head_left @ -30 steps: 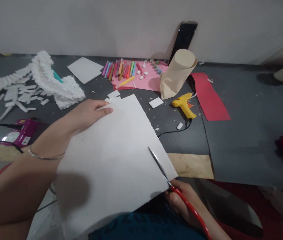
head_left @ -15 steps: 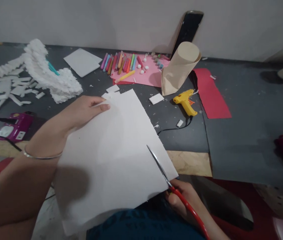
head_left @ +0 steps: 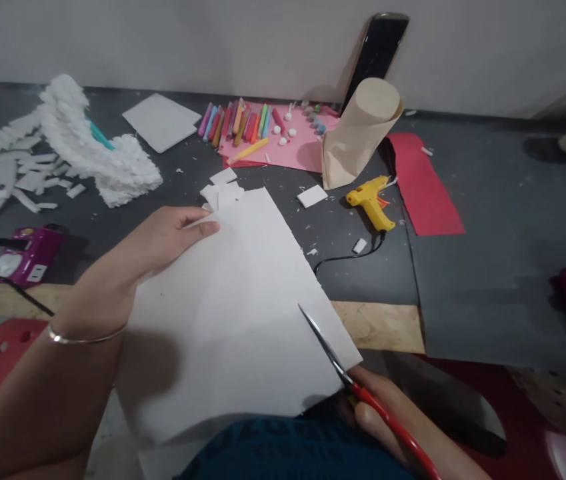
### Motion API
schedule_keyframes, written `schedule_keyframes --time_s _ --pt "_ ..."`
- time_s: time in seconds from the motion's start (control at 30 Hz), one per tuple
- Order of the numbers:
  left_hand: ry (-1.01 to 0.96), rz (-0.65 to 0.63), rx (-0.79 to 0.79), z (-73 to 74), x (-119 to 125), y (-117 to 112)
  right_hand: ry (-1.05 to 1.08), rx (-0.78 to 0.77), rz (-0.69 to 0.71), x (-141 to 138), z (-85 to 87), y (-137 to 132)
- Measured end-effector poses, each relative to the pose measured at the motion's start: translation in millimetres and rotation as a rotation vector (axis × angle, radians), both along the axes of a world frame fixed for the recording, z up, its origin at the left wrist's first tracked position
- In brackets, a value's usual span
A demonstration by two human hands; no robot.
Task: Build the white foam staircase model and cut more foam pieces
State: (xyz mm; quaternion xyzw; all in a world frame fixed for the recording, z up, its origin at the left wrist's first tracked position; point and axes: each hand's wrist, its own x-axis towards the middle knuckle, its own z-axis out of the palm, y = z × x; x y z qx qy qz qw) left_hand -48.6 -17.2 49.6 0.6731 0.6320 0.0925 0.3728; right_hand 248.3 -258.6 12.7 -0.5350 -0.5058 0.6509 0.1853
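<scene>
A large white sheet (head_left: 227, 307) hangs over the table's front edge toward my lap. My left hand (head_left: 177, 230) pinches its upper left edge between thumb and fingers. Low on the right, my right hand (head_left: 377, 403) is closed round red-handled scissors (head_left: 343, 377). One blade lies over the sheet's top face near its lower right corner; the other is hidden beneath. Small white cut pieces (head_left: 223, 193) lie just beyond my left fingertips.
A yellow glue gun (head_left: 373, 203) with its cord lies right of the sheet. Behind are markers (head_left: 237, 123) on pink paper, a beige paper tube (head_left: 363, 133), a leaning phone (head_left: 375, 57) and red paper (head_left: 427, 187). White fringed material (head_left: 97, 150) and strips lie left.
The sheet and both hands have shifted slightly down toward my body. The scissors have moved a little down and right, still across the sheet's edge.
</scene>
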Motion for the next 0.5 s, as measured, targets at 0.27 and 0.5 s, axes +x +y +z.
schedule_keyframes --time_s 0.27,0.5 --pt "0.059 0.031 0.071 4.2 -5.6 3.7 -0.148 -0.105 -0.097 25.4 10.7 -24.8" --pt "0.088 0.014 0.100 14.7 -4.2 1.9 -0.215 -0.039 -0.024 44.5 15.7 -39.3"
